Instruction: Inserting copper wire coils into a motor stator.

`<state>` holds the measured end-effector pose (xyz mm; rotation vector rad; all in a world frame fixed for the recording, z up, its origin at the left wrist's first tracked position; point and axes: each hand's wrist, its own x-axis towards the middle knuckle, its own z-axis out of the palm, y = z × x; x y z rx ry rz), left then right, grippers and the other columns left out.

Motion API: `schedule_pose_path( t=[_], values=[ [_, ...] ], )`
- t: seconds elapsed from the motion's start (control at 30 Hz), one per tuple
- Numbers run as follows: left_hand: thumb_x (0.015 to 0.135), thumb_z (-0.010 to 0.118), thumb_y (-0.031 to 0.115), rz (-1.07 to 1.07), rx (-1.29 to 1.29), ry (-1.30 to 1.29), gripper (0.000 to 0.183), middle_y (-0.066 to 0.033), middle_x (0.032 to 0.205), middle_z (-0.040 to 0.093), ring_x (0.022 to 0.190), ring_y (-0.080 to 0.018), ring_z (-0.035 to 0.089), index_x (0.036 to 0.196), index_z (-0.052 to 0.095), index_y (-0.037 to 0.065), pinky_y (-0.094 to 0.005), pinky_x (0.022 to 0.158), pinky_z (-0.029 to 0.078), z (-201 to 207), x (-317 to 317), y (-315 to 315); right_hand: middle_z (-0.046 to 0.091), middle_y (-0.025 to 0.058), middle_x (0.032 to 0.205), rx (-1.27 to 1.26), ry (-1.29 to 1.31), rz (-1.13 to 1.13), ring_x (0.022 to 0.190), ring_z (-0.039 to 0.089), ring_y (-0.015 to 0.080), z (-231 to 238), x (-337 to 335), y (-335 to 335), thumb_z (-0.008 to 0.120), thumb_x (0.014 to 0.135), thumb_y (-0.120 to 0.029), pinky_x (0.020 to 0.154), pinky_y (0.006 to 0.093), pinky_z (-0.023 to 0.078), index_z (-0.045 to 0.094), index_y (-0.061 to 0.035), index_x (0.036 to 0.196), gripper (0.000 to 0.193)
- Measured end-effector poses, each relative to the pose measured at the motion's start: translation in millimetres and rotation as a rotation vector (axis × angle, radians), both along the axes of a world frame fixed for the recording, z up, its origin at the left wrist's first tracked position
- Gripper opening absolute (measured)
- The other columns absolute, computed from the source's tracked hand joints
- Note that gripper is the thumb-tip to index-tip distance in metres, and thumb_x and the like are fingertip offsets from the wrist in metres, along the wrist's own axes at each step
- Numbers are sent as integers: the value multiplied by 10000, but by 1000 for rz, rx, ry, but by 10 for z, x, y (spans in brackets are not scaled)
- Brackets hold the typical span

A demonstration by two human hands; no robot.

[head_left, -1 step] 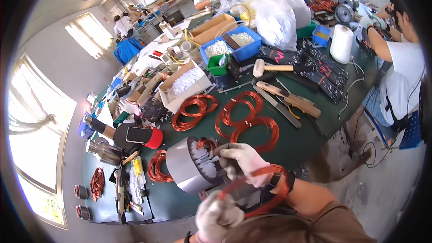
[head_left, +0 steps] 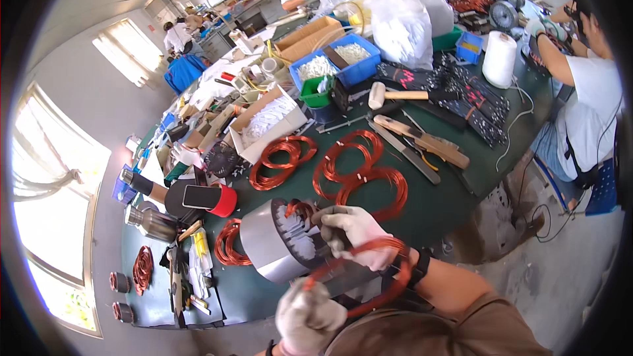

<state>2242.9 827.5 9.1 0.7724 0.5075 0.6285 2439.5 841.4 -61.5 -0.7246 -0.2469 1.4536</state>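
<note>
A grey metal stator cylinder [head_left: 266,240] lies on its side at the table's near edge. White slot liners [head_left: 298,237] line its open end, and some copper wire is at the top of that opening. My right hand [head_left: 356,234], in a white glove with dark fingertips, is closed at this opening; what its fingertips pinch is hidden. A loop of red-brown copper wire [head_left: 394,283] passes over the heel of this hand and its wrist, down toward my left hand. Nearer to me, my left hand [head_left: 308,316], gloved too, is closed around the loop's other side.
Copper coils [head_left: 283,161] lie beyond the stator, with another coil [head_left: 231,244] to its left. Farther back are a mallet [head_left: 395,95], files [head_left: 409,155], a white box of liners [head_left: 267,122] and blue bins [head_left: 356,59]. A person [head_left: 587,105] works at the right.
My left hand has shifted slightly left, the copper loop moving with it. The right hand stays by the stator opening. The whole view has shifted slightly.
</note>
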Motion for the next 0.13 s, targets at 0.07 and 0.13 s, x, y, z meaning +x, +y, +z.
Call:
schedule_pose_path(
  t=[0.07, 0.13],
  values=[
    [1102, 510, 351, 32, 99, -91, 338, 83, 549, 281, 445, -65, 269, 1125, 599, 25, -254, 465, 258, -25, -107, 204, 648, 77, 738, 122, 3, -42, 481, 598, 167, -212, 24, 80, 534, 1040, -126, 409, 280, 480, 619, -11, 1183, 202],
    [1104, 507, 345, 84, 121, -131, 348, 81, 547, 277, 440, -71, 263, 1158, 603, 15, -259, 465, 261, -42, -123, 281, 656, 86, 743, 80, 107, -69, 494, 616, 169, -346, -57, 85, 551, 1037, -144, 419, 283, 496, 601, -13, 1233, 241]
  ],
)
